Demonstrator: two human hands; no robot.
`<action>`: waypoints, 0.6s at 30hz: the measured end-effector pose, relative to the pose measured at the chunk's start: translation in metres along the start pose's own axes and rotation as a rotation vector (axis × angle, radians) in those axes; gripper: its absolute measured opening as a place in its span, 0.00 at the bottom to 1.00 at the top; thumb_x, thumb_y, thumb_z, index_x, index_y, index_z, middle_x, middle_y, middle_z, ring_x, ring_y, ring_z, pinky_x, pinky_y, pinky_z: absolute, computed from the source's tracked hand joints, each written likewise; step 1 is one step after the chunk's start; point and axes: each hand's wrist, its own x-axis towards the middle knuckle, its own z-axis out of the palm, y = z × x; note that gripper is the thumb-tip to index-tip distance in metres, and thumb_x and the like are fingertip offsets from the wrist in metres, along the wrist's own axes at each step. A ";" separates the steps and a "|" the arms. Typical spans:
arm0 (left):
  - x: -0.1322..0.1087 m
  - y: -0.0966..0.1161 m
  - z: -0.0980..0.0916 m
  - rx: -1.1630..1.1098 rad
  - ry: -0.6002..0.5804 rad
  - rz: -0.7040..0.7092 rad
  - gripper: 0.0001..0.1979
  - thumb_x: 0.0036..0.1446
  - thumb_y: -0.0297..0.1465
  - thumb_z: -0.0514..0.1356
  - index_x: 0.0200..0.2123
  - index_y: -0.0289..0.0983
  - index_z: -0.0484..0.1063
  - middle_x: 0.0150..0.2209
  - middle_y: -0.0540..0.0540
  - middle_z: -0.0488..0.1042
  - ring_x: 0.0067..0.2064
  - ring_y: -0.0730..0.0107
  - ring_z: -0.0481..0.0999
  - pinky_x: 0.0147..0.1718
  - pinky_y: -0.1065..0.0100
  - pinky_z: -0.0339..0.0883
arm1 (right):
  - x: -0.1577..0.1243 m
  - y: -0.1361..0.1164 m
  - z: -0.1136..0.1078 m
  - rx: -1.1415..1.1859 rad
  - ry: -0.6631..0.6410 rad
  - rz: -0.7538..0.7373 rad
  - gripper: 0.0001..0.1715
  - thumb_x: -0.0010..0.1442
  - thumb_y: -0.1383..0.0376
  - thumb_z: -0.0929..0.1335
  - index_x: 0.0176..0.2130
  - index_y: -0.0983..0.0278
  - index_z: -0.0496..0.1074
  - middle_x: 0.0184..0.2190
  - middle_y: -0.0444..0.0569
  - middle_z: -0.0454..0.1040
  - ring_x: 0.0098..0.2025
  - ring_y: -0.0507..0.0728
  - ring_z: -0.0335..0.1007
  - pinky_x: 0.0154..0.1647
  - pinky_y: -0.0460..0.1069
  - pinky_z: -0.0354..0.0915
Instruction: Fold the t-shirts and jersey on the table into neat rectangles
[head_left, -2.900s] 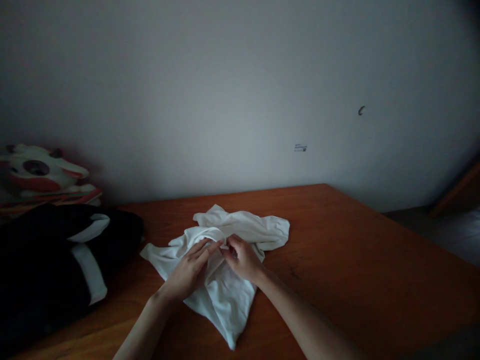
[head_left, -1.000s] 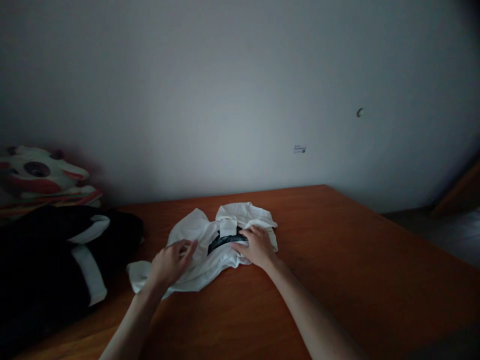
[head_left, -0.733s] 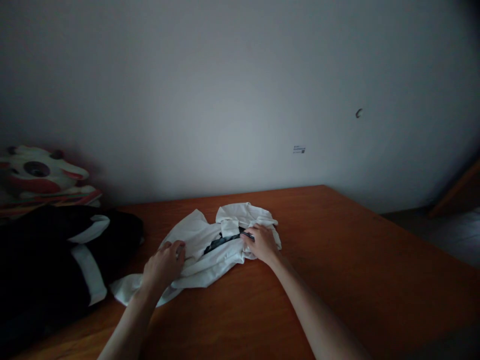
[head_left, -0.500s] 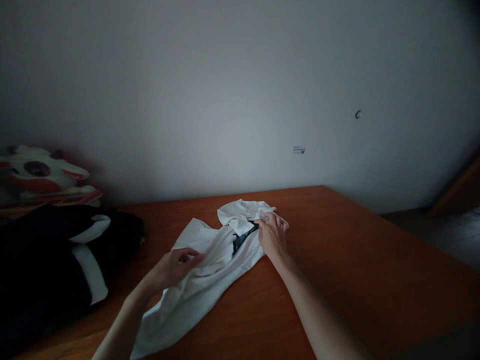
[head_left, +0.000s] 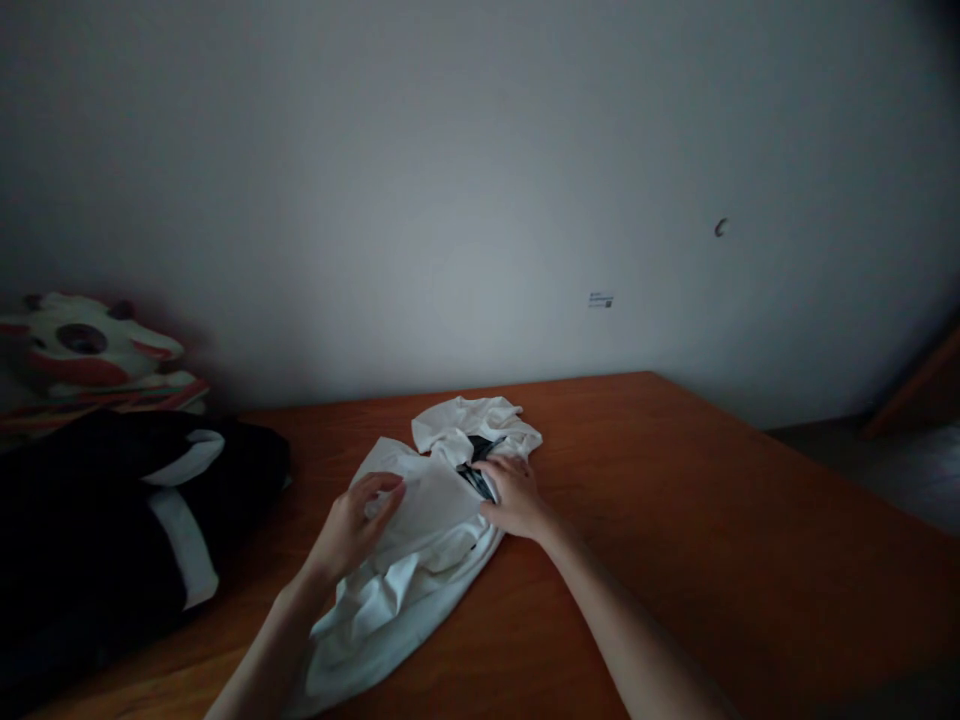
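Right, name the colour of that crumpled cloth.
The crumpled cloth is white, as the head view shows.

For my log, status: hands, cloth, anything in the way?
Left hand over white cloth, grip unclear; right hand at its dark patch. Cloth rumpled on table. Black bundle off left, not blocking.

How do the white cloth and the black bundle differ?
The white cloth is mostly white; the black bundle is black with white bands. The white cloth lies low and crumpled; the black bundle looks bulkier. The right hand is on the white cloth; the black bundle lies untouched. Both rest on the table.
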 end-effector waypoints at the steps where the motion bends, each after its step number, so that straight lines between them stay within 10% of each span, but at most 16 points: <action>1: 0.000 0.000 -0.001 -0.002 0.006 -0.010 0.21 0.60 0.51 0.55 0.40 0.42 0.79 0.45 0.42 0.82 0.45 0.57 0.81 0.45 0.61 0.75 | 0.002 0.005 -0.004 0.067 -0.072 -0.067 0.35 0.49 0.71 0.69 0.57 0.55 0.73 0.61 0.52 0.70 0.64 0.64 0.62 0.66 0.63 0.48; 6: -0.001 -0.006 0.005 0.119 -0.056 0.083 0.21 0.57 0.50 0.58 0.42 0.42 0.79 0.46 0.42 0.82 0.49 0.55 0.80 0.51 0.59 0.72 | 0.005 0.019 -0.013 0.151 -0.240 -0.187 0.37 0.47 0.80 0.63 0.49 0.50 0.77 0.62 0.44 0.71 0.68 0.60 0.57 0.68 0.65 0.45; 13: -0.004 -0.006 0.005 0.481 -0.144 0.057 0.16 0.64 0.41 0.53 0.41 0.45 0.80 0.43 0.43 0.80 0.45 0.57 0.79 0.45 0.60 0.70 | 0.003 0.015 -0.014 -0.196 0.182 -0.036 0.31 0.55 0.75 0.67 0.56 0.57 0.73 0.57 0.54 0.71 0.60 0.64 0.65 0.60 0.58 0.58; 18: -0.002 -0.005 -0.003 0.495 -0.044 -0.088 0.15 0.64 0.39 0.50 0.36 0.43 0.75 0.38 0.45 0.80 0.39 0.60 0.79 0.36 0.64 0.68 | 0.007 0.030 -0.014 -0.114 0.256 0.125 0.23 0.59 0.60 0.71 0.54 0.57 0.72 0.49 0.53 0.76 0.51 0.63 0.72 0.52 0.55 0.65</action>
